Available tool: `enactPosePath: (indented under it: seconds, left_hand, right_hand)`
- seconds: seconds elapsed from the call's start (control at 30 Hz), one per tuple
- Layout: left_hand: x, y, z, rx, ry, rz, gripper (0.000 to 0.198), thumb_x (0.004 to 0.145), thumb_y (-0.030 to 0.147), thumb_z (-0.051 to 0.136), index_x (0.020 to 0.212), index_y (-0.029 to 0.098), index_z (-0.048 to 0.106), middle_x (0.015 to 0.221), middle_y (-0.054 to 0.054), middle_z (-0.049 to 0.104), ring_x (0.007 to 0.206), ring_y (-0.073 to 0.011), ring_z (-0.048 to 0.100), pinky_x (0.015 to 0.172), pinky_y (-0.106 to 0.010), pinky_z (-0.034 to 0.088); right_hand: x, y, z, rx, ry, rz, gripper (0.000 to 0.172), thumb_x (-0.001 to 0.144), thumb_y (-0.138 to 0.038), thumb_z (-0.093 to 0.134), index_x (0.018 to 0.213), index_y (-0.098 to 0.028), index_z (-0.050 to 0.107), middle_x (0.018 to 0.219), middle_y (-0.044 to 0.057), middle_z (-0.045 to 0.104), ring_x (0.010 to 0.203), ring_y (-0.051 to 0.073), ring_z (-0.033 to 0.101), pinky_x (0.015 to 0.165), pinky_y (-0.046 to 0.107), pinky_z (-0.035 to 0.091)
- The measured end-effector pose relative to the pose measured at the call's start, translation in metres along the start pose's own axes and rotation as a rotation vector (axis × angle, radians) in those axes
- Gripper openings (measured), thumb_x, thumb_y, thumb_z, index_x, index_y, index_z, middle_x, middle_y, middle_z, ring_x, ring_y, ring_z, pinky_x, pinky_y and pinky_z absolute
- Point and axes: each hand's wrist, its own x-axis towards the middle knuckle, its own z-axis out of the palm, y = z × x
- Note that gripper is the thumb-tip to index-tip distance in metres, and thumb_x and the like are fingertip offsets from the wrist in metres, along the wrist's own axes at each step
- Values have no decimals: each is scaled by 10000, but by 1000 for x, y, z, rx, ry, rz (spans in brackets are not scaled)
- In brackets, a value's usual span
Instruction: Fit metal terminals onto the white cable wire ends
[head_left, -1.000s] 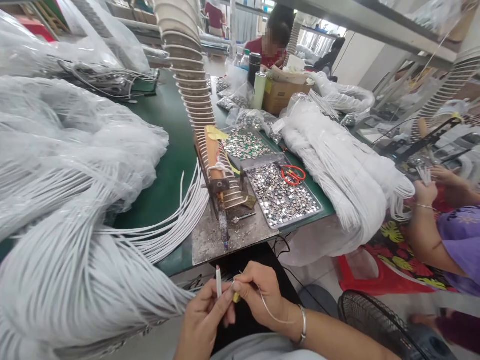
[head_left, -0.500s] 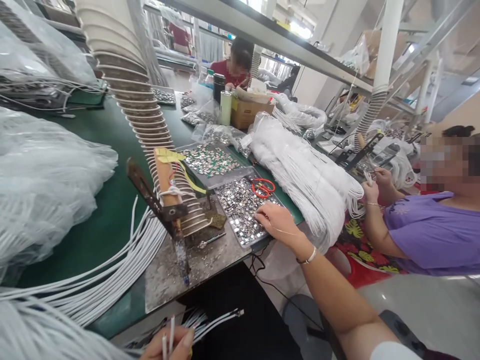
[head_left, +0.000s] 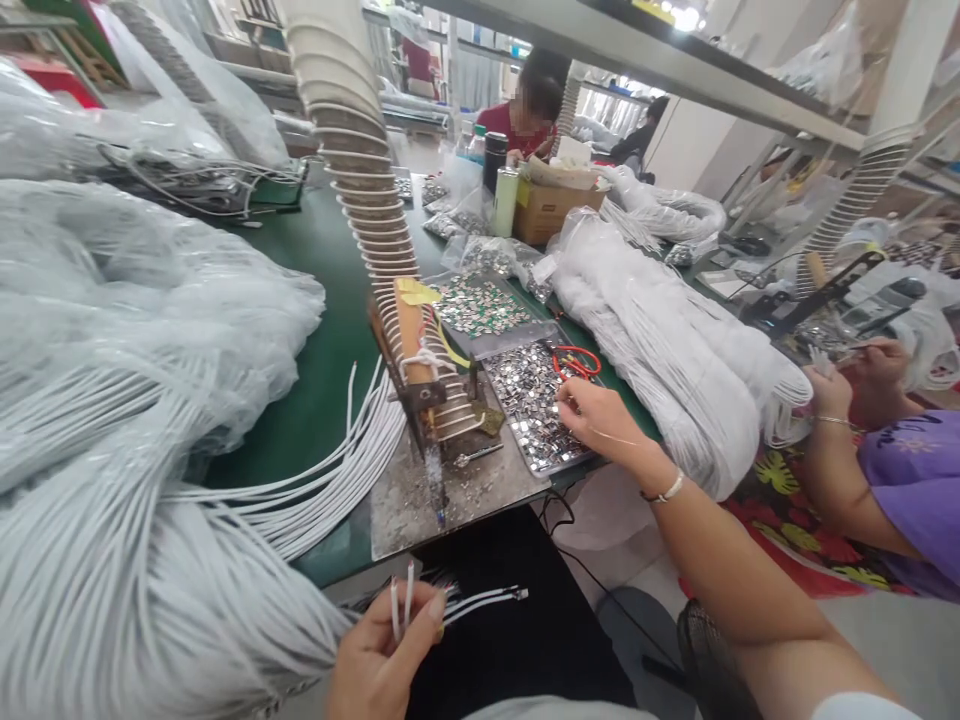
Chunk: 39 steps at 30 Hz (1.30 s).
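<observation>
My left hand [head_left: 386,650] is closed on white cables [head_left: 409,595], two of their ends standing up between thumb and fingers. Beyond the fingertips, more white cables with a small metal connector [head_left: 520,593] at the tip stick out over the dark lap. My right hand [head_left: 604,420] reaches into a tray of small silver metal connectors [head_left: 529,390]. Its fingertips are pinched together among the pieces; what lies between them is too small to make out. A red-handled tool [head_left: 577,362] rests on the connectors just above that hand.
A soldering iron [head_left: 431,460] is clamped upright by a wooden post, beside a ribbed hose [head_left: 360,180]. Small green-and-silver boards [head_left: 484,305] lie behind the connectors. Bundled white cables [head_left: 660,350] lie to the right, more [head_left: 187,560] at left. A co-worker's hands [head_left: 832,390] work at right.
The view has swung left, so the bench appears farther right. More of my left hand with the cables shows now. My right hand stays at the connector tray.
</observation>
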Motion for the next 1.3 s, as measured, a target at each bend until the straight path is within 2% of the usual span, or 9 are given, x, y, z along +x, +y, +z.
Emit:
enactPosePath:
  seconds: [0.07, 0.17, 0.23, 0.3, 0.4, 0.5, 0.63, 0.83, 1.3]
  left_hand:
    - [-2, 3, 1, -21, -26, 10, 421, 680, 623, 751, 670, 209, 677, 579, 33, 538, 575, -157, 454, 583, -263, 385]
    - [-5, 7, 4, -60, -61, 14, 365, 711, 563, 745, 673, 208, 672, 595, 33, 537, 597, -155, 444, 601, -262, 360]
    - [-7, 10, 5, -79, -67, 8, 334, 717, 531, 746, 674, 206, 677, 604, 29, 543, 610, -159, 447, 613, -268, 353]
    - [-9, 12, 6, -88, -82, 8, 317, 723, 512, 742, 667, 206, 682, 610, 25, 545, 609, -160, 435, 610, -274, 345]
    - [-11, 15, 4, -77, -146, 1, 285, 741, 491, 732, 680, 215, 698, 621, 23, 555, 608, -160, 425, 613, -278, 348]
    - [-11, 16, 0, -69, -241, 17, 240, 776, 451, 715, 702, 223, 698, 735, -4, 638, 718, -191, 511, 707, -294, 391]
    - [-12, 16, -4, -115, -303, 45, 214, 811, 416, 689, 722, 221, 689, 927, -45, 679, 893, -239, 574, 840, -328, 408]
    - [-14, 12, -4, -175, -270, 3, 213, 784, 409, 717, 704, 220, 657, 884, -33, 680, 823, -214, 574, 775, -303, 430]
    - [-11, 8, -2, -202, -219, 26, 183, 763, 314, 717, 627, 213, 650, 826, -29, 708, 747, -188, 585, 699, -291, 425]
  right_hand:
    - [-13, -3, -4, 116, 71, 0, 109, 948, -161, 491, 951, -158, 601, 828, 45, 668, 715, 163, 623, 674, 248, 475]
    - [-45, -21, 1, 533, 143, -96, 96, 946, -238, 568, 935, -176, 640, 794, 28, 657, 668, 148, 616, 610, 235, 501]
    - [-70, -40, 15, 791, 46, -195, 101, 937, -241, 606, 951, -193, 694, 766, 17, 660, 634, 135, 622, 595, 232, 519]
    - [-92, -61, 37, 967, -64, -207, 139, 947, -228, 591, 972, -187, 722, 762, 25, 662, 584, 120, 626, 550, 218, 531]
    - [-116, -88, 67, 1184, -148, -96, 93, 905, -252, 672, 921, -179, 727, 685, -1, 644, 516, 101, 622, 497, 189, 529]
    - [-127, -103, 80, 1338, -161, -21, 90, 893, -264, 699, 892, -177, 724, 646, -24, 621, 487, 87, 620, 479, 168, 534]
    - [-133, -109, 79, 1414, -128, -44, 110, 915, -261, 678, 917, -177, 748, 788, 19, 668, 582, 99, 668, 545, 193, 579]
    - [-138, -112, 86, 1398, -141, 28, 126, 880, -306, 729, 933, -192, 727, 753, -5, 632, 568, 91, 612, 534, 194, 537]
    - [-135, -114, 85, 1086, 37, -157, 26, 882, -203, 706, 882, -190, 728, 743, 7, 638, 645, 116, 593, 588, 214, 474]
